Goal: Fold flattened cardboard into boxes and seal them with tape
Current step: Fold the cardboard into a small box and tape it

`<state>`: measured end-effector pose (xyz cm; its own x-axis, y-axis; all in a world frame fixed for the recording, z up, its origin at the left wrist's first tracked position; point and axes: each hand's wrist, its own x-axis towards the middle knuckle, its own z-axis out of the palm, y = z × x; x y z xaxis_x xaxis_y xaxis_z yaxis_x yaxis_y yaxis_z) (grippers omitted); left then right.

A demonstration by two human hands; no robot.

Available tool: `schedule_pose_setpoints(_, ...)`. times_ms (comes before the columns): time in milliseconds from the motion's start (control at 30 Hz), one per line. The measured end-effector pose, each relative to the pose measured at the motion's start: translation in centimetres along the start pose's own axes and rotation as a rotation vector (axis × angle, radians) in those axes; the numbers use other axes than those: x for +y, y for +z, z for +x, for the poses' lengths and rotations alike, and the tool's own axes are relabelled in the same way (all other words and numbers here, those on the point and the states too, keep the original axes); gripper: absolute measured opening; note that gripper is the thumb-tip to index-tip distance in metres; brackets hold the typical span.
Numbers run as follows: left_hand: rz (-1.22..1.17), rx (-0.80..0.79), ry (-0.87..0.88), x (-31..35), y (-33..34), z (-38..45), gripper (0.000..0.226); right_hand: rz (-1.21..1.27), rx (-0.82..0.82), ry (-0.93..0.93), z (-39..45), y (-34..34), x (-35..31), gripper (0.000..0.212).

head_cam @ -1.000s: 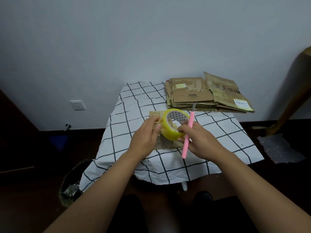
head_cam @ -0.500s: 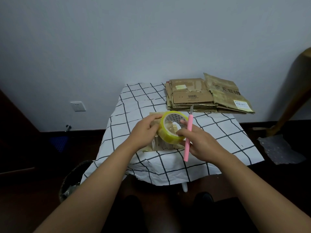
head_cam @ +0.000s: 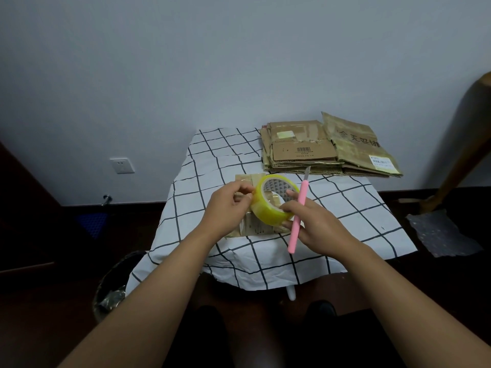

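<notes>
- Taping step: right hand (head_cam: 316,224) grips the tape roll (head_cam: 271,201) and pink knife (head_cam: 297,216); left hand (head_cam: 228,205) pinches the tape's edge.
- Next, probably: pull a strip over the small box (head_cam: 252,227).

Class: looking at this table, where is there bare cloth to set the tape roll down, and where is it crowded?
Bare checked cloth lies left of the flattened cardboard stack, and right of the right hand, below the stack. The middle is crowded: both hands, tape roll, pink knife, small box.

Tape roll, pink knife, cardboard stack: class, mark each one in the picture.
tape roll (head_cam: 268,217), head view, yellow outer band
pink knife (head_cam: 297,216), head view, middle of handle
cardboard stack (head_cam: 303,151), head view, top sheet by barcode
</notes>
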<state>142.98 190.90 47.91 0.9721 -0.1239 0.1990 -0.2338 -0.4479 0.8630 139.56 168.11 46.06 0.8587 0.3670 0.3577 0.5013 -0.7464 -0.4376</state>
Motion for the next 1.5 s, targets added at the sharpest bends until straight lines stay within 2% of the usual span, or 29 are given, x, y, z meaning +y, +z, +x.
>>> schedule_pose_setpoints(533, -0.035, 0.012, 0.106, 0.2, 0.3, -1.1, 0.015, 0.068, -0.008, 0.074, 0.1, 0.5, -0.1, 0.024)
schedule_pose_setpoints(600, -0.035, -0.009, 0.076, 0.3, 0.4, -1.1, 0.02, 0.066, -0.008, 0.072, 0.0, 0.5, -0.1, 0.023)
schedule_pose_setpoints(733, -0.117, -0.158, -0.045, 1.0, 0.3, -0.6, 0.049, 0.011, -0.032, 0.042, 0.1, 0.4, -0.3, 0.021)
schedule_pose_setpoints(833, -0.081, -0.198, -0.049, 1.2, 0.3, -0.1, 0.049, -0.061, -0.059, -0.006, 0.1, 0.4, -0.4, 0.024)
schedule_pose_setpoints(1033, -0.071, -0.09, -0.038, 0.7, 0.9, -0.4, 0.034, -0.058, -0.048, -0.006, 0.0, 0.3, -0.3, 0.026)
schedule_pose_setpoints(1267, -0.09, 0.037, 0.057, -0.2, 1.3, -1.5, 0.019, -0.023, -0.053, 0.03, -0.1, 0.2, -0.3, 0.025)
schedule_pose_setpoints(1433, -0.082, 0.028, 0.069, -0.5, 1.3, -1.7, 0.021, -0.011, -0.075, 0.052, 0.1, 0.1, -0.3, 0.022)
schedule_pose_setpoints(1500, -0.123, -0.008, 0.052, -0.5, 1.1, -1.4, 0.032, 0.01, -0.092, 0.071, 0.3, -0.3, -0.6, 0.023)
